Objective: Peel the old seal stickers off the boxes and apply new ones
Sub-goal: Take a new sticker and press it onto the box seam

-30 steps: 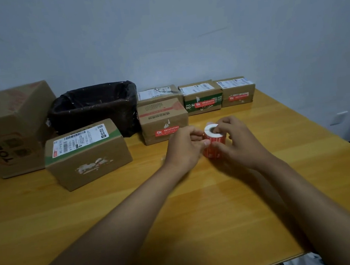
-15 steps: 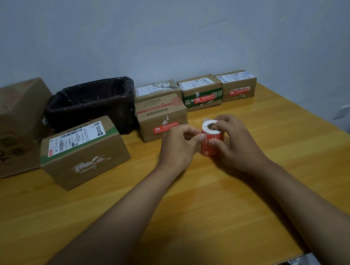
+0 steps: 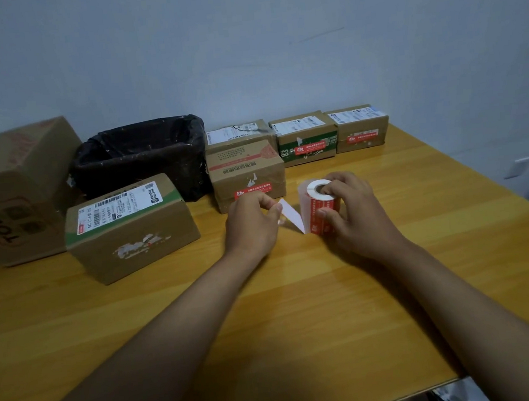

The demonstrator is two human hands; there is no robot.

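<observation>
My right hand (image 3: 351, 214) grips the sticker roll (image 3: 320, 206), upright on the table (image 3: 299, 310), with a fingertip in the white core and the thumb pressed on the red printed side. My left hand (image 3: 252, 222) pinches the end of a white strip (image 3: 291, 215) pulled off the roll (whether this is backing paper or a sticker seen from its back I cannot tell); the strip runs taut from the pinch down to the foot of the roll.

Progress, as I judge it: three boxes carry an intact red seal, namely the middle box (image 3: 247, 173) just behind my left hand, the green-banded box (image 3: 307, 139) and the far right box (image 3: 361, 128) by the wall. The near left box (image 3: 130, 226) shows only a torn, whitish patch on its front face, so I take its old seal to be peeled and a new one due. The box behind the middle box (image 3: 237, 131) is too hidden to judge. The large carton (image 3: 13, 189) at left shows no seal.

Room: bare wood lies between my hands and the near left box, so I expect an unobstructed sweep leftward. The lined bin (image 3: 142, 157) stands behind that box, well apart from the roll. The table's near edge runs under my forearms; its right edge is close beside my right arm.
</observation>
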